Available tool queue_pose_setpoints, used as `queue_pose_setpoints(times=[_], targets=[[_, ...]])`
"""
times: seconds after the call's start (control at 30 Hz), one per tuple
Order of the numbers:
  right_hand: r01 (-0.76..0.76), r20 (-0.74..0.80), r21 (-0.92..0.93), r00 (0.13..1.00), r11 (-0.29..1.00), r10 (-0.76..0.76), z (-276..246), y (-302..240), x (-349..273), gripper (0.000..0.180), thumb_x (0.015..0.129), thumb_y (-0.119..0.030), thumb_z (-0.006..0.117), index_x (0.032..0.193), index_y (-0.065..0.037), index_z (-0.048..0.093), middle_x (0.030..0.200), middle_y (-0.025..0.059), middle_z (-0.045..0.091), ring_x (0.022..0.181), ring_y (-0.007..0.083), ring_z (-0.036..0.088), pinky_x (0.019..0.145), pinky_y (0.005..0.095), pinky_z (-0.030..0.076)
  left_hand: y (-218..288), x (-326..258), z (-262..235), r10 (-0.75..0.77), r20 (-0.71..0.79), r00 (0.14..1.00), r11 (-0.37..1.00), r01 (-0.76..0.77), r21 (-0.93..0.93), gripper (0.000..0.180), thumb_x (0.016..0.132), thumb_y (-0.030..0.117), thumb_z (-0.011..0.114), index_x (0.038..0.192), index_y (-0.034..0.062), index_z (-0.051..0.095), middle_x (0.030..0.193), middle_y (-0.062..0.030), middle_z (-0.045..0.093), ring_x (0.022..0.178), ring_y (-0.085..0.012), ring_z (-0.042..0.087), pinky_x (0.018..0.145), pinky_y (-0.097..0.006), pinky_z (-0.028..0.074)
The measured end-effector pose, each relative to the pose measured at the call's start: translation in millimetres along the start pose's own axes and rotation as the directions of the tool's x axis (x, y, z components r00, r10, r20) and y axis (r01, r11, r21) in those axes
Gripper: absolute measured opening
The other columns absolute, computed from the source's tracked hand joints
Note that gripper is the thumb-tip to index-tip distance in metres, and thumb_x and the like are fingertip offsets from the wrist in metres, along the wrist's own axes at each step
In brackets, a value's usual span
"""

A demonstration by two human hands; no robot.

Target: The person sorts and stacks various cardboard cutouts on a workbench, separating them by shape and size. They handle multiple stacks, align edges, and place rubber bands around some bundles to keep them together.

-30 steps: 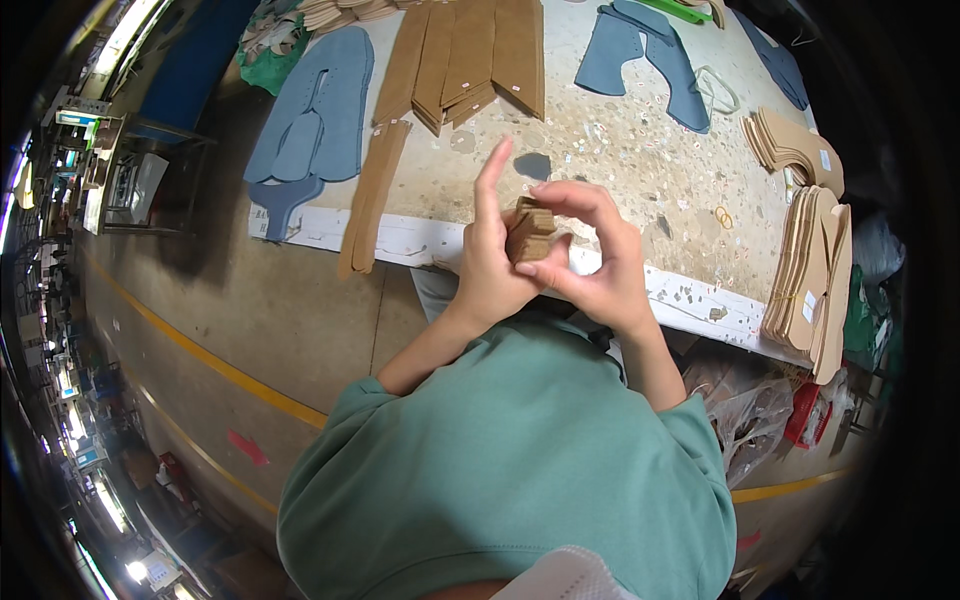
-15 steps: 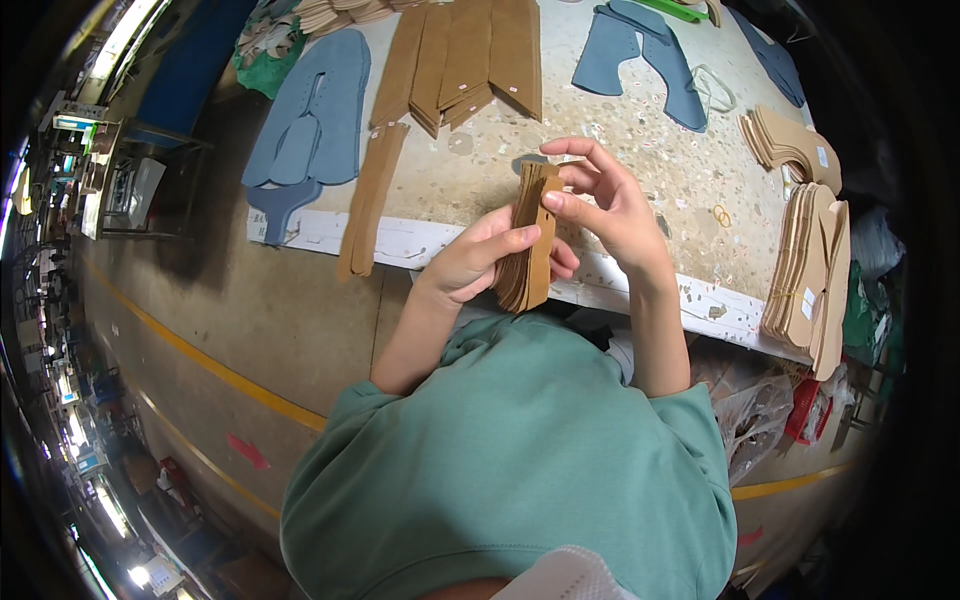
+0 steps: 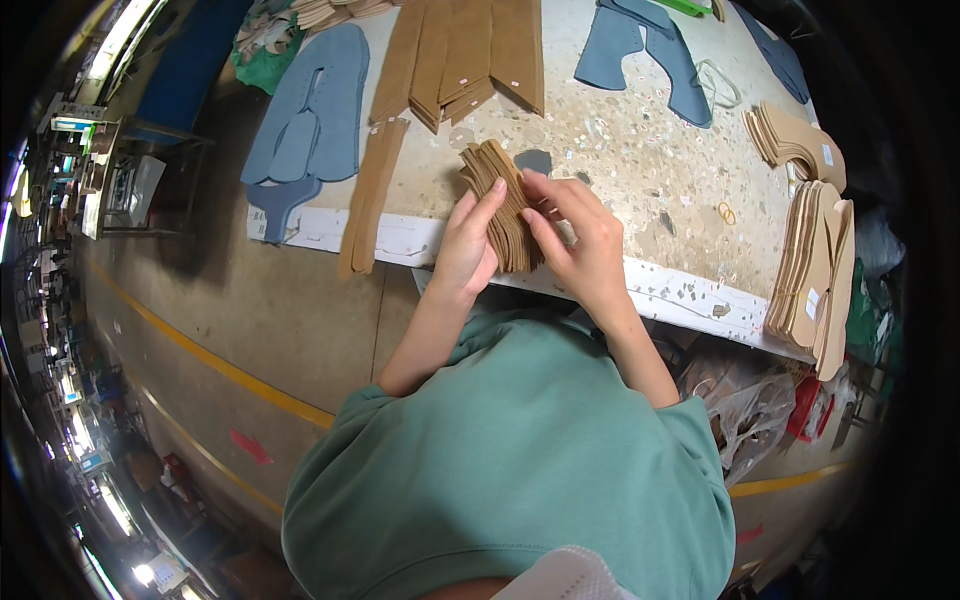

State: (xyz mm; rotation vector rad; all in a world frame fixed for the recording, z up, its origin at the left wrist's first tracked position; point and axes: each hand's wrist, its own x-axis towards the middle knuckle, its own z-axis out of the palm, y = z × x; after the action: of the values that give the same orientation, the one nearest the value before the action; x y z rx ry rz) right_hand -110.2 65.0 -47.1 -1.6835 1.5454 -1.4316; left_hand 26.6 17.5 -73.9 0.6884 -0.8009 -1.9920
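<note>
A thick stack of narrow brown leather pieces point(image 3: 513, 235) is held tilted over the near edge of the table, its layers fanned apart. My left hand point(image 3: 467, 246) is closed around the stack's left side, thumb on the front, other fingers hidden behind. On the opposite side, my right hand point(image 3: 580, 232) is bent with thumb and fingertips at the stack's right edge; how many layers it grips is hard to see. Just beyond the stack lies a small dark grey patch point(image 3: 535, 160) on the tabletop.
Blue leather pieces point(image 3: 335, 90), long brown strips point(image 3: 372, 195) and brown panels point(image 3: 465, 60) lie on the left of the speckled table point(image 3: 640, 180). Tan stacks point(image 3: 800, 265) stand at the right edge, near yellow rubber bands point(image 3: 726, 213). Plastic bags point(image 3: 745, 410) hang below.
The stack has turned from edge-on to more face-on and spread into layers, its top leaning left. My right hand has come down and left, its raised fingers now bent against the stack's edge.
</note>
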Motion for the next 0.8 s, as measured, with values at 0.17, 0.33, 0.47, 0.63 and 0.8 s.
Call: queue_pose_setpoints(times=[0.17,0.33,0.47,0.63,0.8], targets=[[0.02,0.017,-0.035,1.0,0.999,-0.019,-5.4,2.5,0.9,0.028,0.08,0.002,0.068,0.107,-0.003,0.071,0.094,0.0103,0.067,0.085,0.0192,0.067,0.077,0.0282,0.053,-1.8,-2.7,4.3,0.041,0.052,0.998,0.999,-0.041,-0.005,0.039,0.104,0.025,0.037,0.132,-0.0029,0.042,0.133,-0.0204,0.051,0.118,-0.0238,0.055,0.102,-0.038,0.045],[-0.017,0.028,0.025,0.999,1.0,0.016,-10.3,-2.4,0.9,0.027,0.079,0.001,0.069,0.106,-0.004,0.071,0.092,0.0096,0.066,0.083,0.0191,0.066,0.075,0.0283,0.053,-0.2,-4.5,6.7,0.036,0.082,0.996,0.999,-0.034,-0.018,0.043,0.105,0.028,0.034,0.135,-0.0032,0.036,0.136,-0.0232,0.048,0.121,-0.0259,0.053,0.103,-0.04,0.045],[-0.025,0.017,0.058,1.0,0.998,0.024,-11.4,-6.3,0.4,0.028,0.077,-0.004,0.073,0.105,-0.004,0.07,0.091,0.0093,0.064,0.081,0.0227,0.065,0.072,0.0301,0.053,2.4,-7.3,9.0,0.049,0.12,0.992,0.999,-0.05,0.007,0.044,0.105,0.03,0.032,0.135,-0.003,0.036,0.137,-0.0242,0.046,0.122,-0.0264,0.051,0.104,-0.04,0.044],[0.051,-0.009,-0.003,0.999,0.999,-0.051,-8.3,-6.8,-1.1,0.037,0.074,-0.008,0.077,0.109,-0.003,0.067,0.095,0.0097,0.063,0.083,0.0237,0.065,0.073,0.0311,0.053,4.4,-10.4,15.2,0.091,0.107,0.99,0.993,-0.098,0.058,0.04,0.106,0.024,0.03,0.135,-0.0024,0.038,0.136,-0.024,0.048,0.122,-0.0259,0.052,0.102,-0.038,0.044],[0.049,-0.037,-0.03,0.998,0.998,-0.05,-3.5,-6.6,-2.9,0.04,0.072,-0.008,0.078,0.111,-0.003,0.066,0.095,0.0102,0.062,0.082,0.0241,0.065,0.072,0.0314,0.053,4.3,-10.6,17.0,0.106,0.103,0.989,0.989,-0.116,0.093,0.04,0.106,0.023,0.03,0.135,-0.0027,0.036,0.136,-0.0236,0.048,0.121,-0.0249,0.052,0.101,-0.038,0.045]])
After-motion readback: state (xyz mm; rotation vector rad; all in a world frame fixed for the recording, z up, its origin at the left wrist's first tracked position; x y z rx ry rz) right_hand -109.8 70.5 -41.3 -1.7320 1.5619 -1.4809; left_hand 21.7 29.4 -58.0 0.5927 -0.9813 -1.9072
